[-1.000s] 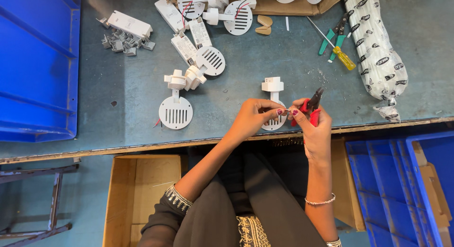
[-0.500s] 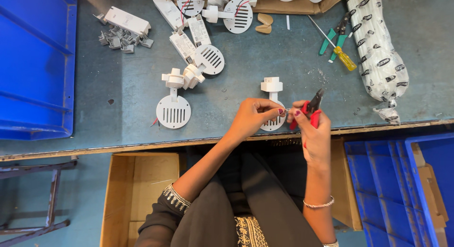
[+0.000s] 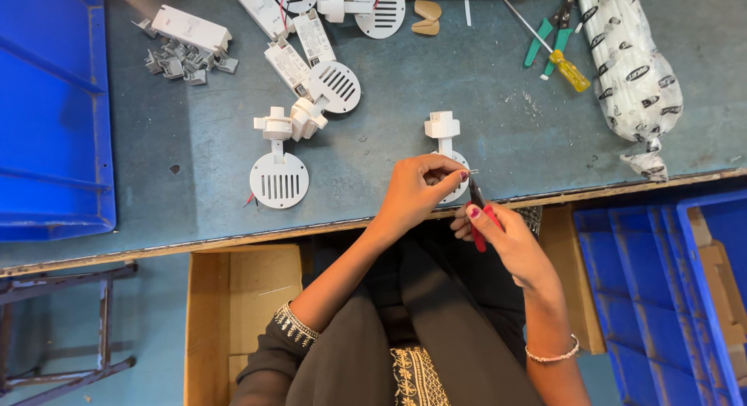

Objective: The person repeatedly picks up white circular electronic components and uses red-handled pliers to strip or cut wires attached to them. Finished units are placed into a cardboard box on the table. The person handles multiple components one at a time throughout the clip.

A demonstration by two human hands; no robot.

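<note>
Fixtures [image 3: 279,176] and screwdriver [image 3: 554,52] beyond hands [image 3: 420,192]

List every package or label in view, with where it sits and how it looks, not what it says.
Plastic-wrapped roll: far right of the bench, long clear bag with dark oval prints, knotted at its near end.
Cardboard box: under the bench edge, brown, open, beside the left arm.
Labels on white driver boxes: bench top centre, small pale rectangles with fine print.
No signs or screens.

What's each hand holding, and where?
Right hand: red-handled pliers, by the handles. Left hand: pinches something tiny at the white round fitting; unclear what.
</note>
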